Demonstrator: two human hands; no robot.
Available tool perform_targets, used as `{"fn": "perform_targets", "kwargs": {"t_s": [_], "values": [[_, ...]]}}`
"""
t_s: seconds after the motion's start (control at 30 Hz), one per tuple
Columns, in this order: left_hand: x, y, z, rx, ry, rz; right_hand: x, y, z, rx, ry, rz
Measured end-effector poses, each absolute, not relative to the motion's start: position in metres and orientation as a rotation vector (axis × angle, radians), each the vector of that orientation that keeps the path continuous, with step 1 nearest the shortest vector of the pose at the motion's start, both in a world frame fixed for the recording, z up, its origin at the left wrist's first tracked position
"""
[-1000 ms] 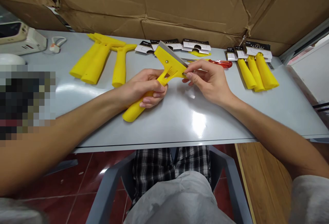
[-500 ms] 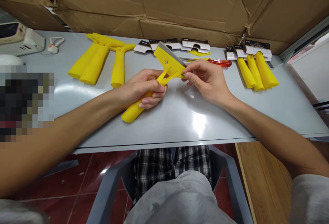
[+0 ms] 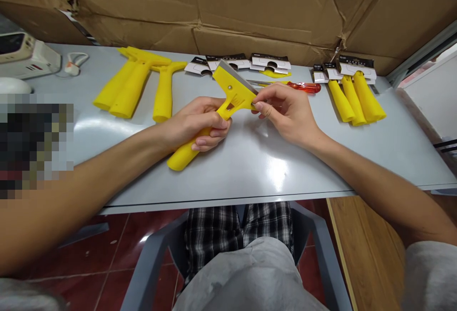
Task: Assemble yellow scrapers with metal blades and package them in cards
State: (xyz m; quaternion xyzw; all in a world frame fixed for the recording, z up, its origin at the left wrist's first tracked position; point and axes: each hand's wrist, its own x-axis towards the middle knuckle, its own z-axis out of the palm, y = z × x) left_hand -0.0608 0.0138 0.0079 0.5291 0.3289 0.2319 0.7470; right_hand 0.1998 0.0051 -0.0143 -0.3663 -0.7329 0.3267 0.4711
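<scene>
A yellow scraper (image 3: 193,148) with a wide metal blade is held tilted above the table, its head pointing up and away from me. My left hand (image 3: 205,123) is wrapped round its handle near the neck. At the right end of the head, my right hand (image 3: 285,111) pinches the corner beside the blade between thumb and fingers; a small dark spot shows at the thumb tip, too small to name. Behind the right hand lies a screwdriver (image 3: 303,87) with a red see-through handle.
Several yellow scraper bodies (image 3: 130,87) lie at the left, and several carded ones (image 3: 367,94) at the right. Black-and-white cards (image 3: 228,61) lie along the back by a cardboard wall (image 3: 143,6). A white device (image 3: 30,56) and cable (image 3: 73,66) are at the far left.
Almost nothing differs. The whole view has shifted very slightly, and both hands keep the same hold on the scraper.
</scene>
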Motion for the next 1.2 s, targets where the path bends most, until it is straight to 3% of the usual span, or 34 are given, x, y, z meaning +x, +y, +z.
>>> {"fn": "perform_targets", "kwargs": {"t_s": [1.2], "values": [[-0.058, 0.011, 0.009, 1.200, 0.765, 0.511, 0.197, -0.005, -0.011, -1.015, -1.906, 0.504]]}}
